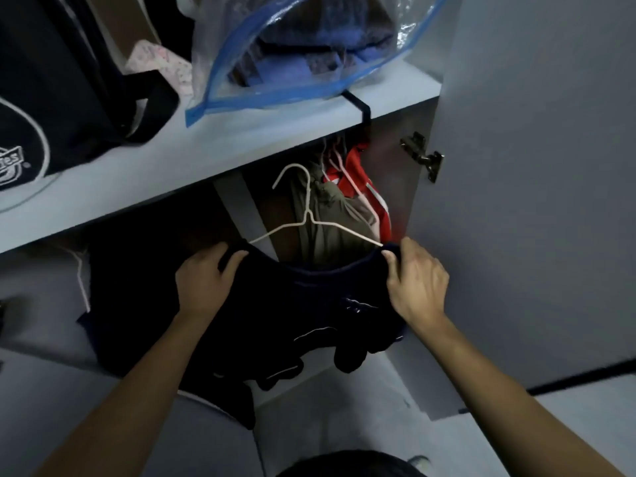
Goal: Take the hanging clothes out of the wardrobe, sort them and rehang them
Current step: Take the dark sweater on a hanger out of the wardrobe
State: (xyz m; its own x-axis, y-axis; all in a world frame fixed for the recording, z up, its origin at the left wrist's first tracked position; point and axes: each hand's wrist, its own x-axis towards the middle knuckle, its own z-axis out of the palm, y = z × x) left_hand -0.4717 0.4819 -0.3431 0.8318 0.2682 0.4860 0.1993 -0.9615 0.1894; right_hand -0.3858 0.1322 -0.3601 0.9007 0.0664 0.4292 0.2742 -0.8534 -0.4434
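A dark navy shirt with pale lettering sits on a white wire hanger, held in front of the open wardrobe. My left hand grips the shirt's left shoulder. My right hand pinches the right shoulder at the hanger's end. The hanger's hook stands free just below the shelf. Behind it, an olive garment and a red garment hang inside the wardrobe. More dark clothing hangs to the left.
A pale shelf runs above the hanging space. It carries a dark bag and a clear zip bag with a blue edge full of folded clothes. The open wardrobe door stands at the right, with a metal hinge.
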